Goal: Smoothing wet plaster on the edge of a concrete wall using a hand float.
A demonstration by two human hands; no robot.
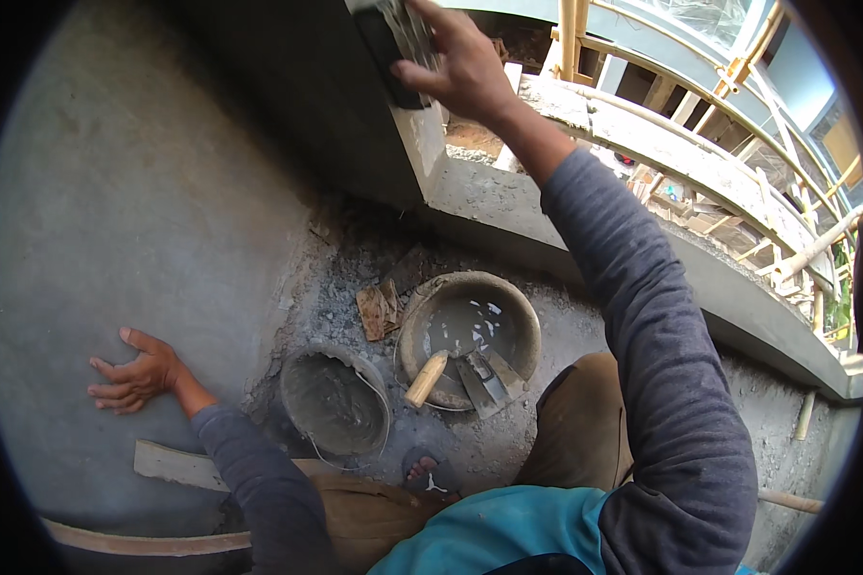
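My left hand [142, 374] rests on the smooth grey plastered wall [134, 220] with its fingers spread, holding nothing. My right hand [470, 77] is raised at the top, its fingers and thumb closed round a dark, flat, rectangular plastering float [385, 57]. The float lies against the edge of the wall beside the window opening, above the corner of the sill [489, 196]. Part of the float is hidden by my fingers. Below, a round basin [414, 305] holds grey water, and a trowel with a wooden handle [427, 379] lies across its near rim.
Left of the basin stands a bucket [336, 407] of wet grey mortar. Broken brown pieces [374, 311] and rubble lie by the wall's foot. A wooden board [174, 467] is near my left forearm. Outside the opening is bamboo scaffolding [676, 125]. My sandalled foot [427, 471] is beside the bucket.
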